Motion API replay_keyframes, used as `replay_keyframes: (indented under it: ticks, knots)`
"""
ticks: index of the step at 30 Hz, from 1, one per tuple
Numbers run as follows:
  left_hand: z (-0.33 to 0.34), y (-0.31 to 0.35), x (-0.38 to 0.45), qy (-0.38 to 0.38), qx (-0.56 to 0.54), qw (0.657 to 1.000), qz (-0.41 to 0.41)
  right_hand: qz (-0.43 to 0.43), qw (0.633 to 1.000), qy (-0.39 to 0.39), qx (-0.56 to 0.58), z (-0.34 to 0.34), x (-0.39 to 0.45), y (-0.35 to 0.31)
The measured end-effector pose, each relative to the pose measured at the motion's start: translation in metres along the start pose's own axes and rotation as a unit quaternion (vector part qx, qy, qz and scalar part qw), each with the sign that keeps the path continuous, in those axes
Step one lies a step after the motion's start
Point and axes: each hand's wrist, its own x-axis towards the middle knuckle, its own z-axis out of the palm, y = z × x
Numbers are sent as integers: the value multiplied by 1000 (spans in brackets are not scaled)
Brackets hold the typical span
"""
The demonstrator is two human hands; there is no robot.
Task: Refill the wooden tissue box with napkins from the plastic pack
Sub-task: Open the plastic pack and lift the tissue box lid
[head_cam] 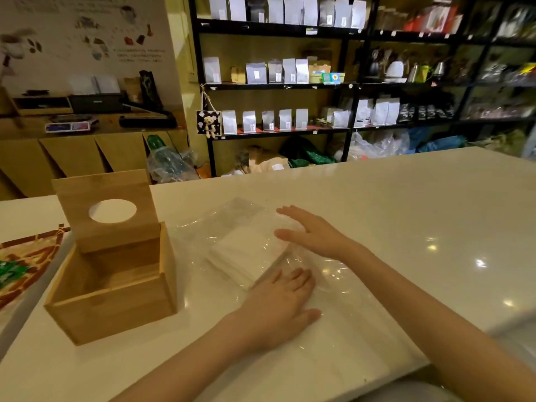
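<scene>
Hands point(278, 303) point(310, 233) lie flat, grip open, on plastic pack point(246, 250); white counter point(406, 204), stocked shelves point(278, 82) behind.

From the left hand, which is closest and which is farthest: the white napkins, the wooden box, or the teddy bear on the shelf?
Starting from the left hand, in the head view:
1. Napkins: just beyond the fingertips, inside the plastic pack.
2. Wooden tissue box: to the hand's left on the table, lid up.
3. Teddy bear: far back, hanging on the black shelf.
</scene>
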Motion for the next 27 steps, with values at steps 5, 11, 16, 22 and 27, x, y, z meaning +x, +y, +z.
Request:
replay_keyframes:
  ticks: [5,11,16,22,27]
  knots:
    - [-2,-1,1,41,-49,998,8,8,994,93,58,-35,-52,2]
    - [-16,3,-7,141,-249,958,-19,35,997,-21,69,-56,-112,5]
    - [-25,0,-9,119,-255,959,-5,-47,980,-66,-181,-1,-111,20]
    - [-48,-55,10,157,-253,936,-189,-131,942,-34,-308,47,-75,6]
    - [-42,-90,10,140,-239,893,-354,-137,942,-56,-301,68,-48,-7]
